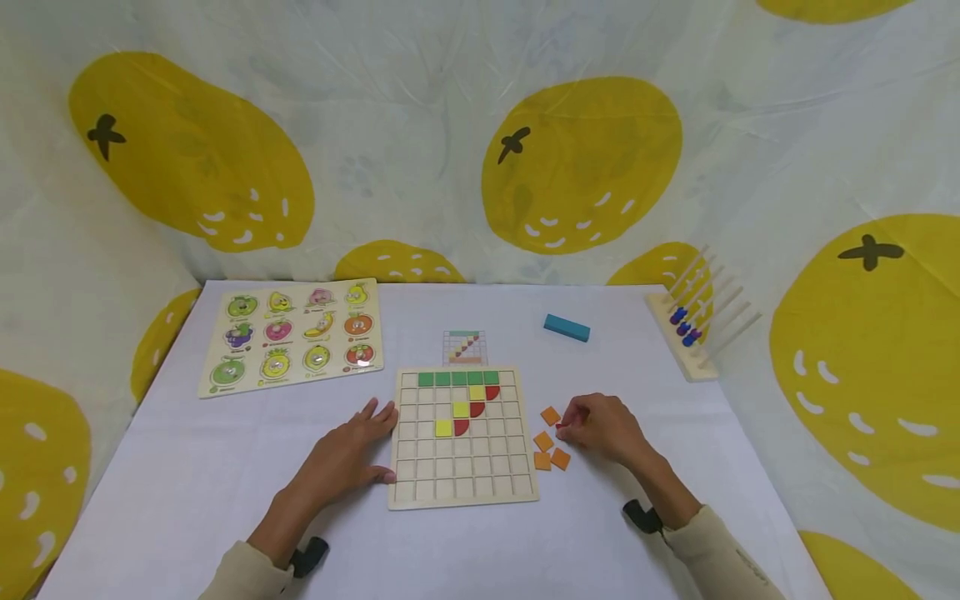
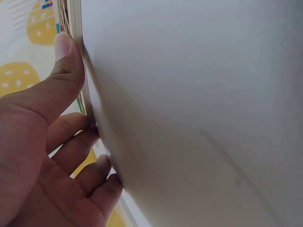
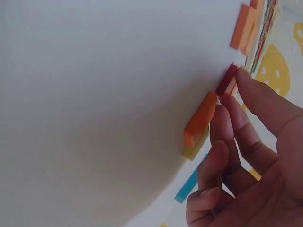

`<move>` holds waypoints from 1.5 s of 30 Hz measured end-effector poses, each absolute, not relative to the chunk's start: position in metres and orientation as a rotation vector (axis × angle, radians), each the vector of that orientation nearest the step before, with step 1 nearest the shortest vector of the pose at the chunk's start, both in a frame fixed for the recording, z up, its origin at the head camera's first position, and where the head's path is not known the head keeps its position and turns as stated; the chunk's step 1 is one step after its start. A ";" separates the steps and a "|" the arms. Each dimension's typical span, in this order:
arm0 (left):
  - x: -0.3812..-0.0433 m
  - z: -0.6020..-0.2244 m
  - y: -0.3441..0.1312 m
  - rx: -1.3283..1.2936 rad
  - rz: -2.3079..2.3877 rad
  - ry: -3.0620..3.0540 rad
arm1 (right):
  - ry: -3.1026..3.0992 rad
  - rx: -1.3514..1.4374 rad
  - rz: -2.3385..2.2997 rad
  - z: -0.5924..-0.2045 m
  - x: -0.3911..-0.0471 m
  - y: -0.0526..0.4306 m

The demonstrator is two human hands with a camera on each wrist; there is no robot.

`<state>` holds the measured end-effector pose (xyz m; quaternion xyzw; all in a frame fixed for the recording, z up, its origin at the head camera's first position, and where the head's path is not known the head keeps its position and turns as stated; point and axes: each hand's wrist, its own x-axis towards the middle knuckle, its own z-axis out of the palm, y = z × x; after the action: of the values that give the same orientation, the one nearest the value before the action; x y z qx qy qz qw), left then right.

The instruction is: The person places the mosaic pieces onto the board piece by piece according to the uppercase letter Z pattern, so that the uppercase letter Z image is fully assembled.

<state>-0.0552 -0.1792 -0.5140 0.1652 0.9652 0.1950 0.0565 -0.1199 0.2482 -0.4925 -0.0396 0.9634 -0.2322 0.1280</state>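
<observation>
A wooden grid board [image 1: 463,467] lies flat on the white table. Several green squares [image 1: 459,379] line its top row, with yellow squares [image 1: 461,409] and red quarter-circles [image 1: 477,409] stepping down diagonally to the left below them. My left hand [image 1: 350,450] rests along the board's left edge, fingers spread; the thumb touches the side of the board [image 2: 75,14] in the left wrist view. To the right of the board, my right hand [image 1: 606,429] pinches a small red piece [image 3: 227,79] between thumb and fingertip. Several orange squares [image 1: 543,442] lie loose beside that hand.
Beyond the board lies a small pattern card [image 1: 465,347]. A fruit puzzle board [image 1: 292,337] occupies the back left. At the back right are a blue bar [image 1: 567,327] and a wooden peg stand [image 1: 693,350] with beads. Fruit-print cloth [image 1: 420,167] hangs behind the table.
</observation>
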 end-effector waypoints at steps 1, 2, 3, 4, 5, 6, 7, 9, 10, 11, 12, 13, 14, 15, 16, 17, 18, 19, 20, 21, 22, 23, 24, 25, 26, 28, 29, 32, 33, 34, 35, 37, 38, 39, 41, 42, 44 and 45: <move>-0.055 -0.514 -0.179 0.497 0.592 2.927 | 2.799 -0.117 -0.669 -0.492 -0.119 0.248; -0.055 -0.513 -0.179 0.496 0.593 2.925 | 2.799 -0.123 -0.659 -0.492 -0.118 0.247; -0.055 -0.513 -0.179 0.492 0.595 2.924 | 2.800 -0.131 -0.645 -0.491 -0.117 0.246; -0.055 -0.513 -0.179 0.489 0.596 2.923 | 2.803 -0.139 -0.630 -0.491 -0.117 0.246; -0.055 -0.513 -0.179 0.488 0.597 2.921 | 2.802 -0.149 -0.624 -0.491 -0.116 0.246; -0.055 -0.513 -0.179 0.487 0.598 2.918 | 2.800 -0.157 -0.627 -0.490 -0.117 0.246; -0.055 -0.512 -0.179 0.486 0.598 2.916 | 2.797 -0.176 -0.637 -0.490 -0.117 0.246; -0.054 -0.512 -0.179 0.486 0.597 2.914 | 2.780 -0.247 -0.677 -0.489 -0.118 0.248; -0.054 -0.512 -0.179 0.485 0.598 2.913 | 2.768 -0.290 -0.696 -0.489 -0.118 0.249; -0.054 -0.512 -0.179 0.491 0.598 2.915 | 2.751 -0.336 -0.715 -0.488 -0.119 0.250; -0.054 -0.512 -0.179 0.485 0.599 2.915 | 2.734 -0.381 -0.728 -0.489 -0.120 0.251; -0.054 -0.512 -0.180 0.489 0.596 2.918 | 2.720 -0.419 -0.732 -0.489 -0.120 0.252; -0.054 -0.512 -0.180 0.489 0.595 2.920 | 2.711 -0.442 -0.726 -0.489 -0.120 0.253; -0.054 -0.512 -0.180 0.494 0.593 2.921 | 2.711 -0.448 -0.709 -0.489 -0.120 0.254; -0.054 -0.512 -0.180 0.497 0.589 2.923 | 2.713 -0.451 -0.696 -0.489 -0.121 0.255; -0.054 -0.512 -0.180 0.502 0.588 2.924 | 2.717 -0.439 -0.682 -0.489 -0.121 0.256; -0.054 -0.512 -0.180 0.499 0.590 2.921 | 2.722 -0.425 -0.674 -0.488 -0.121 0.256; -0.054 -0.512 -0.180 0.503 0.590 2.920 | 2.724 -0.404 -0.666 -0.488 -0.121 0.257; -0.054 -0.513 -0.180 0.502 0.593 2.919 | 2.722 -0.387 -0.663 -0.488 -0.121 0.257; -0.054 -0.513 -0.180 0.501 0.593 2.917 | 2.716 -0.376 -0.667 -0.488 -0.121 0.258; -0.054 -0.513 -0.179 0.497 0.594 2.916 | 2.706 -0.366 -0.673 -0.488 -0.121 0.258; -0.054 -0.513 -0.179 0.493 0.595 2.914 | 2.697 -0.359 -0.675 -0.488 -0.121 0.258; -0.055 -0.513 -0.179 0.489 0.592 2.914 | 2.686 -0.360 -0.680 -0.489 -0.122 0.259; -0.055 -0.513 -0.179 0.486 0.589 2.914 | 2.677 -0.360 -0.683 -0.489 -0.123 0.259; -0.055 -0.513 -0.179 0.484 0.586 2.916 | 2.668 -0.366 -0.686 -0.489 -0.124 0.260; -0.055 -0.513 -0.178 0.482 0.580 2.918 | 2.657 -0.373 -0.700 -0.488 -0.125 0.261; -0.055 -0.513 -0.178 0.482 0.578 2.919 | 2.654 -0.379 -0.710 -0.487 -0.126 0.262; -0.055 -0.512 -0.178 0.479 0.576 2.918 | 2.658 -0.382 -0.758 -0.484 -0.127 0.263; -0.055 -0.511 -0.178 0.475 0.577 2.918 | 2.663 -0.393 -0.779 -0.483 -0.127 0.263; -0.055 -0.511 -0.177 0.473 0.577 2.916 | 2.671 -0.401 -0.798 -0.481 -0.127 0.263; -0.055 -0.511 -0.177 0.470 0.580 2.914 | 2.684 -0.414 -0.809 -0.480 -0.127 0.262; -0.055 -0.510 -0.177 0.467 0.579 2.912 | 2.708 -0.449 -0.836 -0.477 -0.127 0.258; -0.055 -0.510 -0.177 0.466 0.579 2.912 | 2.715 -0.473 -0.853 -0.476 -0.127 0.255; -0.055 -0.510 -0.176 0.465 0.579 2.912 | 2.723 -0.498 -0.863 -0.474 -0.127 0.251; -0.054 -0.510 -0.176 0.471 0.575 2.915 | 2.733 -0.534 -0.880 -0.471 -0.127 0.242; -0.054 -0.511 -0.176 0.475 0.573 2.916 | 2.731 -0.544 -0.891 -0.470 -0.127 0.236; -0.054 -0.511 -0.176 0.480 0.574 2.920 | 2.725 -0.554 -0.903 -0.469 -0.127 0.224; -0.055 -0.511 -0.176 0.483 0.575 2.920 | 2.724 -0.548 -0.902 -0.468 -0.127 0.218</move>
<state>-0.0545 -0.1764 -0.5113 0.1597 0.9666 0.1904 0.0631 -0.1265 0.2176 -0.4679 -0.1866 0.9268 -0.3069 0.1101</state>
